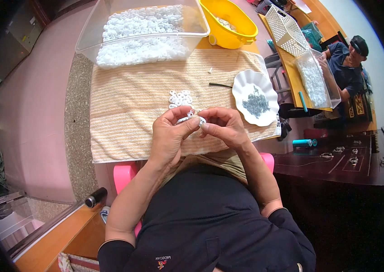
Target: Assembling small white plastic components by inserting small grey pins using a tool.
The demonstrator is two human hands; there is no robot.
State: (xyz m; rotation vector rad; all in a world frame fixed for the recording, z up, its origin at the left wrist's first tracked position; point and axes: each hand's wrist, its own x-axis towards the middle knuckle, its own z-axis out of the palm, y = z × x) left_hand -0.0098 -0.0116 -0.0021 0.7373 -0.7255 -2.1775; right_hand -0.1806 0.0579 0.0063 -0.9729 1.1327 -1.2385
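My left hand (170,132) and my right hand (226,128) meet over the near middle of a striped towel (128,104). Both are closed, thumbs against fingertips, around small white plastic pieces (202,121) with dark centres. The fingers partly hide these, so how they fit together cannot be made out. Just beyond my left fingers lies a loose cluster of similar white ring-like pieces (181,98). Right of my hands, a white scalloped plate (242,84) holds a heap of small dark grey bits (255,104). A thin black stick (220,85) lies against the plate's left edge.
A clear tub (85,38) full of white pieces stands at the back, beside a yellow basin (241,34). One tiny white piece (210,70) lies on the towel. At right, another person (343,63) sits by a second clear bin (334,93). A dark bottle (96,198) stands lower left.
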